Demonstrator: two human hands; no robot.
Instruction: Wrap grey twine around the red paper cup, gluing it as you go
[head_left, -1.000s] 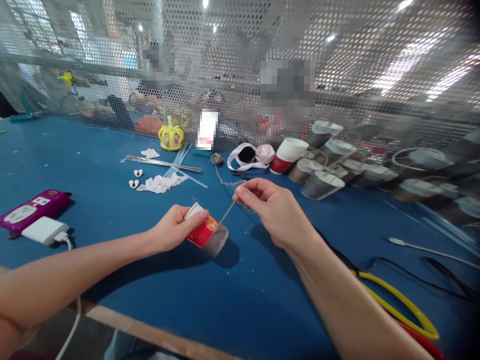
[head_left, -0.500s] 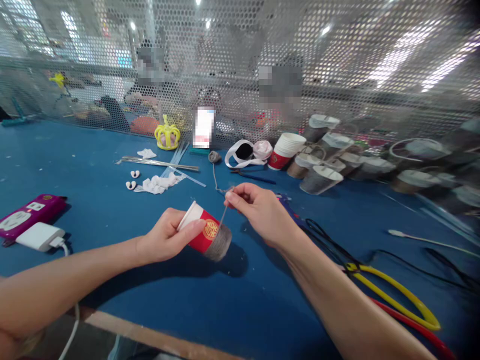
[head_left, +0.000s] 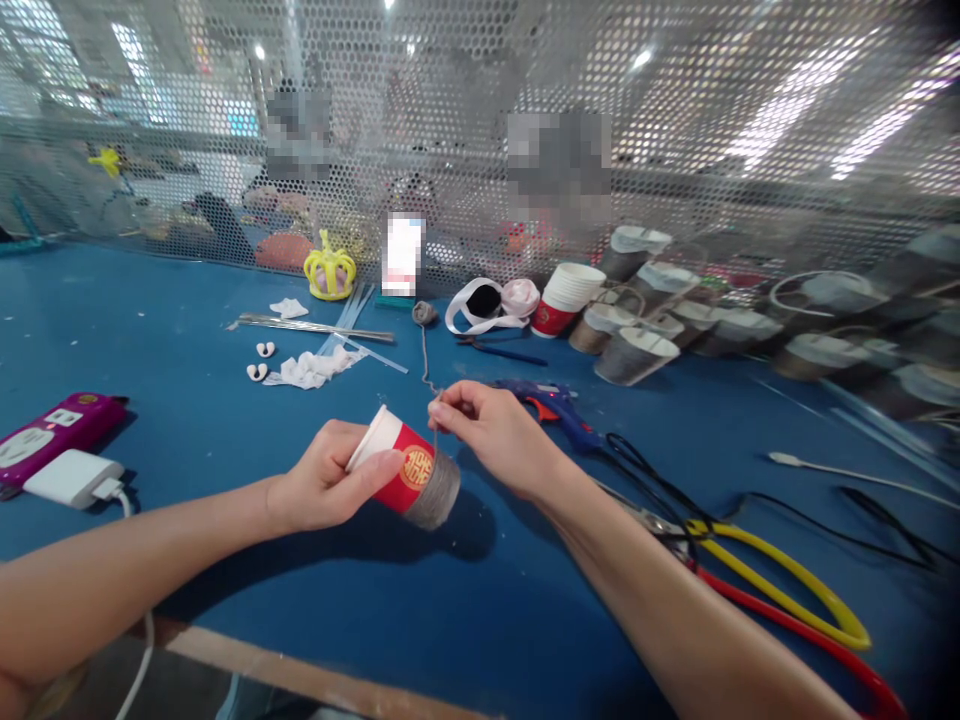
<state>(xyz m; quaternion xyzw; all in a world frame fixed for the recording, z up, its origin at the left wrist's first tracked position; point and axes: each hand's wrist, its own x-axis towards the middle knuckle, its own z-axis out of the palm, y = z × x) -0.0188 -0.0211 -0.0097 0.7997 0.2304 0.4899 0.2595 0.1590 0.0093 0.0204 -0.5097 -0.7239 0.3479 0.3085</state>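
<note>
My left hand (head_left: pixel 334 478) grips the tilted paper cup (head_left: pixel 417 468) near its rim (head_left: pixel 366 438), over the desk (head_left: pixel 480 620), seemingly to leave the yarn-covered base (head_left: pixel 437 495) clear. My right hand (head_left: pixel 499 430) pinches the grey yarn (head_left: pixel 425 355), fingertips (head_left: pixel 444 413) closed, apparently for tension.

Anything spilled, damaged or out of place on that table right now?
Nothing looks spilled, and the paper cup in the left hand shows no visible damage. Untidy: beside the right hand, the glue gun lies on its side, and black cord loops close to the scissors, a possible snag. Crumpled white scraps lie beyond the left hand.
</note>
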